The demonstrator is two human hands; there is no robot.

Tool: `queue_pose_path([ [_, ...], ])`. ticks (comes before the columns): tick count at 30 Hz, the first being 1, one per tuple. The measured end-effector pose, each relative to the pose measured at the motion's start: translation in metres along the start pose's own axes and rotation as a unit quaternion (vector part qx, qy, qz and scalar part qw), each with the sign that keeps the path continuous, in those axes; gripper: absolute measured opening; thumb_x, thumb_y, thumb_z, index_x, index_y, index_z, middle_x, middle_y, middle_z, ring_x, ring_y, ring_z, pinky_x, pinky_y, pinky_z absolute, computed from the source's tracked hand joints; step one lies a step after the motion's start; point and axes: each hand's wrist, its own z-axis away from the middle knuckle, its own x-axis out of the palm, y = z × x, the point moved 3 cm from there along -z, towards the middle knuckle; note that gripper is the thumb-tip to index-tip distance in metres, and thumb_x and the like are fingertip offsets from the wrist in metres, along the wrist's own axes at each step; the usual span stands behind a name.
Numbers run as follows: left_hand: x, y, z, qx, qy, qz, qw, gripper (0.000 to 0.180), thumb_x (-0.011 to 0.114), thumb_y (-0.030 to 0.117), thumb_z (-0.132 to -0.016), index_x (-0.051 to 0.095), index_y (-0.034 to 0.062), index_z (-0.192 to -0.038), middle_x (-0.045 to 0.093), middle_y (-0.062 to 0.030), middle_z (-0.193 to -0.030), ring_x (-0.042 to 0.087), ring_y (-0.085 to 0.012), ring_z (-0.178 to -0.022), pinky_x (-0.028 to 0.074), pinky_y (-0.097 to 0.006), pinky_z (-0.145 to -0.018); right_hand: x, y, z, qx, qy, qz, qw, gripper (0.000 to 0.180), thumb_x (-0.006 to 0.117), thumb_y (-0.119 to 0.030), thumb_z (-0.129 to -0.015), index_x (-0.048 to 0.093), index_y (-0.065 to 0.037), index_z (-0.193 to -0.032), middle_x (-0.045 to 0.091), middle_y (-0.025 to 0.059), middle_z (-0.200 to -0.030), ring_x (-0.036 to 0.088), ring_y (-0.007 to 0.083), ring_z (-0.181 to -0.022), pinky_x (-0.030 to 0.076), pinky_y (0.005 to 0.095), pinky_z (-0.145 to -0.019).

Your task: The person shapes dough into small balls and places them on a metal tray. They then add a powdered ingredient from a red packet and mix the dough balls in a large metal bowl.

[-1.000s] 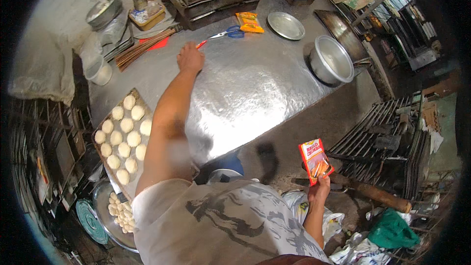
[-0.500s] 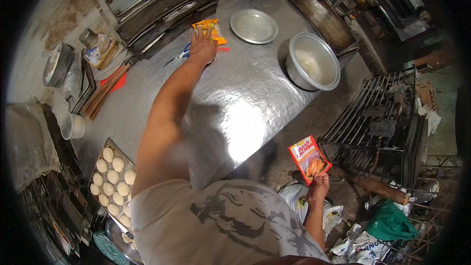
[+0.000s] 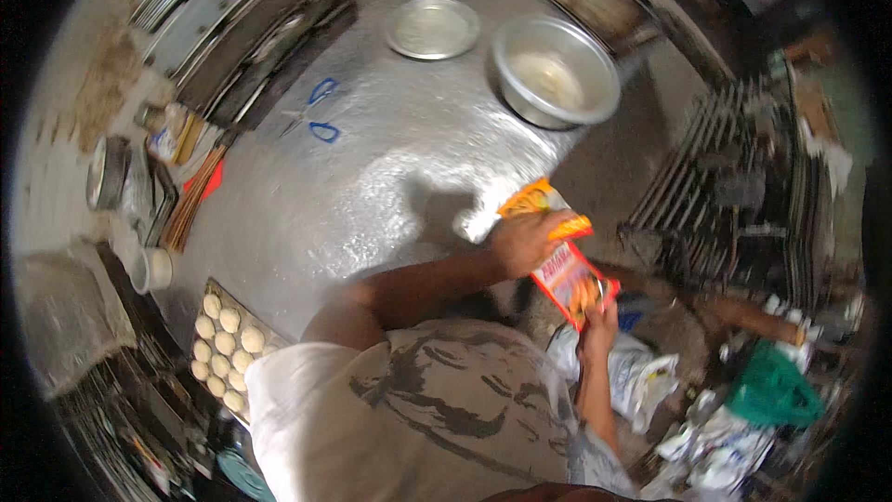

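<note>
My left hand point(image 3: 525, 244) is closed around an orange packet point(image 3: 537, 199), whose lower end sticks out past the fingers. My right hand point(image 3: 598, 327) grips the bottom end of a red packet point(image 3: 578, 286) with a picture of golden food on it. The two packets meet just past the table's right edge, the orange one overlapping the top of the red. Blue-handled scissors point(image 3: 324, 136) lie spread on the metal table point(image 3: 269, 214), away from both hands.
An aluminium pot point(image 3: 604, 98) with pale contents and a round metal plate point(image 3: 432, 30) stand at the table's far side. A tray of dough balls point(image 3: 226, 343) sits at the left. Metal racks point(image 3: 692, 186) and plastic bags point(image 3: 771, 386) are on the right.
My left hand has lifted the orange packet off the table's far side and brought it right, over to the red packet. The scissors are now uncovered. The view has shifted.
</note>
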Motion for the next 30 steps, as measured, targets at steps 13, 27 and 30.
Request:
queue_pose_path([
  [13, 0.277, 0.113, -0.048, -0.147, -0.287, 0.032, 0.946, 0.101, 0.080, 0.001, -0.078, 0.019, 0.0018, -0.158, 0.067, -0.0102, -0.104, 0.067, -0.0195, -0.092, 0.056, -0.032, -0.084, -0.156, 0.046, -0.122, 0.001, 0.000, -0.166, 0.986, 0.028, 0.063, -0.012, -0.092, 0.060, -0.005, -0.119, 0.066, 0.0028, -0.093, 0.063, 0.0138, -0.073, 0.054, 0.0300, -0.057],
  [27, 0.415, -0.009, -0.049, -0.288, -0.335, 0.357, 0.823, 0.039, 0.058, -0.008, -0.094, 0.056, 0.0069, -0.130, 0.057, -0.0081, -0.128, 0.061, -0.0183, -0.108, 0.055, -0.035, -0.088, -0.749, 0.093, -0.074, -0.017, 0.469, 0.604, 0.644, 0.046, 0.061, -0.025, -0.091, 0.057, -0.023, -0.137, 0.066, 0.0140, -0.124, 0.065, 0.0305, -0.110, 0.053, 0.0499, -0.085],
  [30, 0.376, -0.047, -0.019, -0.272, -0.422, 0.135, 0.854, 0.037, 0.056, -0.004, -0.096, 0.056, 0.0088, -0.130, 0.060, -0.0079, -0.123, 0.060, -0.0188, -0.106, 0.055, -0.035, -0.086, -0.774, 0.128, -0.086, 0.115, 0.348, 0.578, 0.730, 0.043, 0.062, -0.021, -0.090, 0.059, -0.021, -0.132, 0.066, 0.0142, -0.125, 0.064, 0.0294, -0.112, 0.052, 0.0465, -0.090],
])
